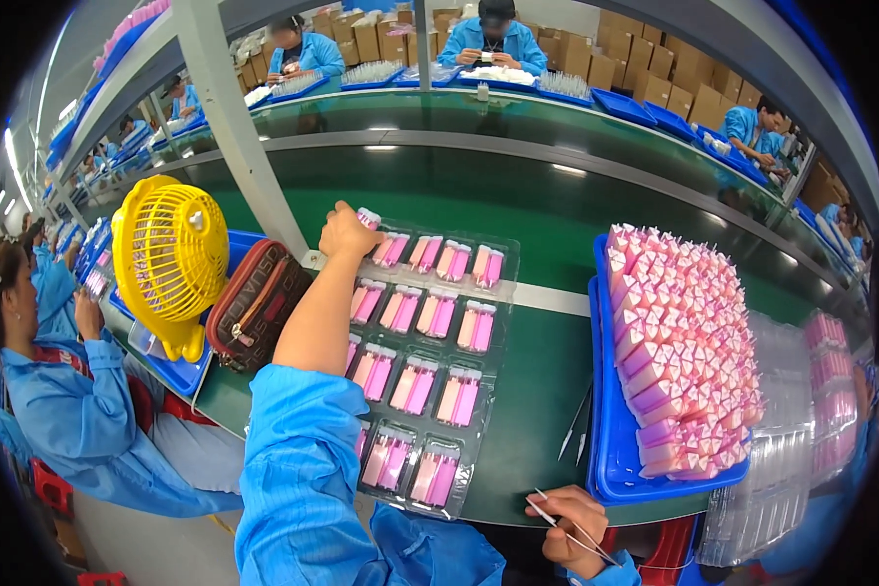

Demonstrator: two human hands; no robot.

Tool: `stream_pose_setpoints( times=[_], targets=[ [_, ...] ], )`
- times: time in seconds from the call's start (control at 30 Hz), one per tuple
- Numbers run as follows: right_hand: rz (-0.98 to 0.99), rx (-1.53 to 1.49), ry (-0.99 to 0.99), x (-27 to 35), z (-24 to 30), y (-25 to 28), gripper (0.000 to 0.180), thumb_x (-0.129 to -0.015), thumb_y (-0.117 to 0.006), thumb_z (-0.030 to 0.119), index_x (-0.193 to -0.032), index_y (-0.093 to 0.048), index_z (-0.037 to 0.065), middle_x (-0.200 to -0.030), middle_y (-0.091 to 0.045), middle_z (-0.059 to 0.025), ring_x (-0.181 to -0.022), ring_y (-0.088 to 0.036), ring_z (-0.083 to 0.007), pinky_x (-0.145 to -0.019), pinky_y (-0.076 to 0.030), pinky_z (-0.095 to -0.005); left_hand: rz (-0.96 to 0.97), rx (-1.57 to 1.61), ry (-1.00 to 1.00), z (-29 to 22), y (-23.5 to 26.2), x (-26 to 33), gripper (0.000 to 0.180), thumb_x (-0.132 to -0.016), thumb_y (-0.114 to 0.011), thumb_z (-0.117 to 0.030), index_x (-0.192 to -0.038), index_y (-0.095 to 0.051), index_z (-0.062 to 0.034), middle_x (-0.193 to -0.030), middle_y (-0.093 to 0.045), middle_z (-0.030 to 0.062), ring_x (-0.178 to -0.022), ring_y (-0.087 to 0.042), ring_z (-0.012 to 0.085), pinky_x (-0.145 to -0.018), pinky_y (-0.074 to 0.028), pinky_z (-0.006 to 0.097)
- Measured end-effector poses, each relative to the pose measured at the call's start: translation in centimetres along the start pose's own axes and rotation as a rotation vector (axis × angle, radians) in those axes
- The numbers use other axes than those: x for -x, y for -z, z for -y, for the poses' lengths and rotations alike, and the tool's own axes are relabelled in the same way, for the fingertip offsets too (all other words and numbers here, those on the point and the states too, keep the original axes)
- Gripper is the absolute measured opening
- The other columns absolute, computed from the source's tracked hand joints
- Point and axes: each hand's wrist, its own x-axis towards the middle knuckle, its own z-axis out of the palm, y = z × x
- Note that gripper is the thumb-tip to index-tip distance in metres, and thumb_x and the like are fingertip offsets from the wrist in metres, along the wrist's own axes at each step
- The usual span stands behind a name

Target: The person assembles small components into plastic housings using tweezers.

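Note:
My left hand [350, 232] reaches to the far left corner of a clear plastic tray [507, 276]. Its fingers close around a small pink-and-white piece [368, 218], partly hidden by the hand. Rows of two-tone pink pieces [477, 326] lie in the tray's pockets, some covered by my left forearm. Close to the bench's front edge, my right hand [571, 527] grips metal tweezers [584, 533], their tips pointing up and left. Right of the tray, a blue bin [610, 469] holds a dense stack of similar pink pieces [679, 352].
A yellow fan [171, 264] and a brown pouch [256, 308] stand left of my forearm. Clear trays [762, 459] are stacked beyond the blue bin. More tweezers [574, 430] lie beside the bin. A co-worker [78, 391] sits at left; others work across the green conveyor [518, 186].

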Motion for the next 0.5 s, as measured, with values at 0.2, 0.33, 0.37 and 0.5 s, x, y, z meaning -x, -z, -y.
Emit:
stream_pose_setpoints(
  times=[0.2, 0.33, 0.37, 0.5],
  targets=[
    [0.051, -0.013, -0.019, -0.4, 0.3, 0.2, 0.036, -0.095, -0.059, 0.034, -0.110, -0.059, 0.001, -0.085, -0.071, -0.0163, -0.069, -0.069, -0.0247, -0.062, -0.053, -0.0317, 0.009, 0.007, -0.015, -0.9, 0.2, 0.7, 0.080, -0.064, -0.079, -0.061, -0.121, -0.058, -0.0092, -0.123, -0.061, 0.0117, -0.109, -0.063, 0.0290, -0.087, -0.052, 0.042],
    [0.021, -0.022, -0.016, -0.1, 0.3, -0.1, 0.035, -0.095, -0.060, 0.034, -0.108, -0.060, 0.001, -0.085, -0.071, -0.0152, -0.069, -0.069, -0.0241, -0.063, -0.053, -0.0316, -0.091, 0.100, -0.050, 1.3, -0.9, -1.1, 0.060, -0.070, -0.075, -0.053, -0.115, -0.065, -0.0142, -0.118, -0.063, 0.0111, -0.107, -0.063, 0.0299, -0.085, -0.053, 0.043],
    [0.050, -0.014, -0.011, -0.2, 0.4, 0.0, 0.034, -0.093, -0.063, 0.031, -0.109, -0.061, 0.001, -0.086, -0.071, -0.0152, -0.071, -0.070, -0.0248, -0.063, -0.053, -0.0322, -0.054, 0.076, -0.019, 1.2, -0.7, -1.0, 0.050, -0.073, -0.073, -0.046, -0.111, -0.067, -0.0150, -0.115, -0.065, 0.0117, -0.106, -0.064, 0.0310, -0.085, -0.053, 0.043],
    [0.020, 0.026, -0.035, -0.3, 0.3, 0.2, 0.029, -0.088, -0.069, 0.022, -0.105, -0.064, -0.001, -0.086, -0.070, -0.0148, -0.072, -0.069, -0.0259, -0.062, -0.053, -0.0324, -0.111, -0.162, -0.089, -1.1, -1.2, 0.7, 0.034, -0.074, -0.069, -0.032, -0.103, -0.069, -0.0139, -0.105, -0.070, 0.0125, -0.101, -0.067, 0.0325, -0.082, -0.054, 0.044]
  ],
)
